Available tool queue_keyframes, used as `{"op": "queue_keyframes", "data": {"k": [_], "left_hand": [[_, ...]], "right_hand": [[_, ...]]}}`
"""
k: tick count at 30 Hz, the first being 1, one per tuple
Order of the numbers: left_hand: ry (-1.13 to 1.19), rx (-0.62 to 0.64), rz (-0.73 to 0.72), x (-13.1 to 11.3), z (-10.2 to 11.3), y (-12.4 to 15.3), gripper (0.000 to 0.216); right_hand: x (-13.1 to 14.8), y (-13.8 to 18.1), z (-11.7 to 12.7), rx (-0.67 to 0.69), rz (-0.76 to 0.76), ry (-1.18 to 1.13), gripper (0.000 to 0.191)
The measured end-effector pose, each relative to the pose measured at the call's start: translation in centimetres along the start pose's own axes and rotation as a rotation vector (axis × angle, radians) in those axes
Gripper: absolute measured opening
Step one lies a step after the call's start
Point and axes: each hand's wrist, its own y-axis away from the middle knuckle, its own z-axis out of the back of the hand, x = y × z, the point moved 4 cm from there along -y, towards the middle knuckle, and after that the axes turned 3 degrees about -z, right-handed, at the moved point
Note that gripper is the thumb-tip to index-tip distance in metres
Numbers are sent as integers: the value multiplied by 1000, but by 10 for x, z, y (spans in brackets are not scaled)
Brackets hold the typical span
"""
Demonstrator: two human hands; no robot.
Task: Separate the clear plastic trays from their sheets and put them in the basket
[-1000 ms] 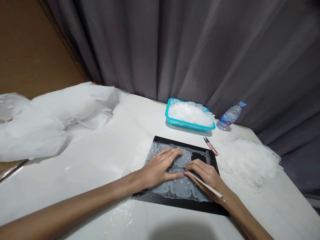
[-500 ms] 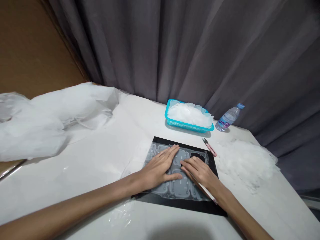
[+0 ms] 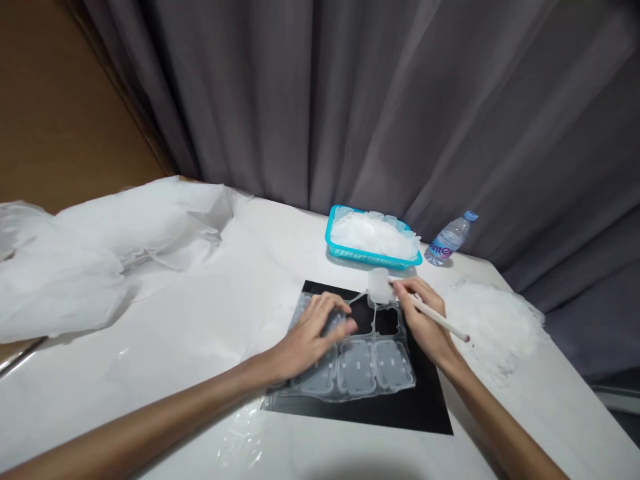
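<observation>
A translucent sheet of moulded clear pieces (image 3: 367, 368) lies on a black mat (image 3: 400, 407) on the white table. My left hand (image 3: 314, 333) presses down on the sheet's left part, fingers curled onto it. My right hand (image 3: 423, 313) is raised at the sheet's far right corner. It pinches one small clear piece (image 3: 379, 285) lifted off the sheet and also grips a thin white stick (image 3: 440, 320) that points back right. Two dark openings (image 3: 375, 320) show where pieces are gone from the sheet.
A turquoise basket (image 3: 345, 253) heaped with clear pieces stands behind the mat. A small water bottle (image 3: 447, 241) lies to its right. A pile of clear scraps (image 3: 493, 321) sits at the right, crumpled white plastic sheeting (image 3: 100, 247) at the left. Grey curtains hang behind.
My right hand rose from the sheet's middle to its far right corner, pulling one clear piece free. A second dark opening now shows. My left hand's fingers curled.
</observation>
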Motion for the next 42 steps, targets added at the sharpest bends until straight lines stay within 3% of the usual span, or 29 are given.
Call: {"op": "queue_keyframes", "data": {"k": [4,6,10,12,17,20,22,25,27,28,29,33,35,38,42], "left_hand": [[209,-45,162,8,3,-8,61],[162,-24,113,9,1,-11,47],[70,-4,41,12,-2,-12,37],[67,-1,27,11,-2,-11,34],[60,34,-6,5,0,-12,39],[-52,16,-53,2,0,-10,39],[-250,-38,-202,-5,-2,-3,34],[-595,-94,-634,-25,-11,17,29],[-641,-63,-837,-34,-17,28,32],[-578,-23,-835,-36,-17,29,31],[-469,22,-755,-35,-15,26,28],[163,88,-56,-12,-3,-1,29],[488,103,177,-1,-2,-9,36],[827,175,325,6,-8,-14,42],[983,200,375,8,-10,-14,56]], "right_hand": [[40,22,-21,590,93,-146,18],[44,24,-19,718,131,-190,22],[21,5,-7,445,126,-102,41],[9,1,-12,367,109,-25,40],[-4,12,-48,558,45,-23,25],[-6,14,-55,529,-21,-51,22],[-6,14,-55,488,-41,-52,22],[-11,11,-56,393,-45,33,24],[-19,7,-55,303,-54,106,24],[-24,5,-53,267,-63,131,24],[-29,3,-51,248,-71,147,23],[-43,-6,-37,256,-75,160,16],[-40,-9,-28,230,-76,148,22],[-24,-9,-22,232,-76,76,26],[-1,-2,-30,435,-69,-59,26]]}}
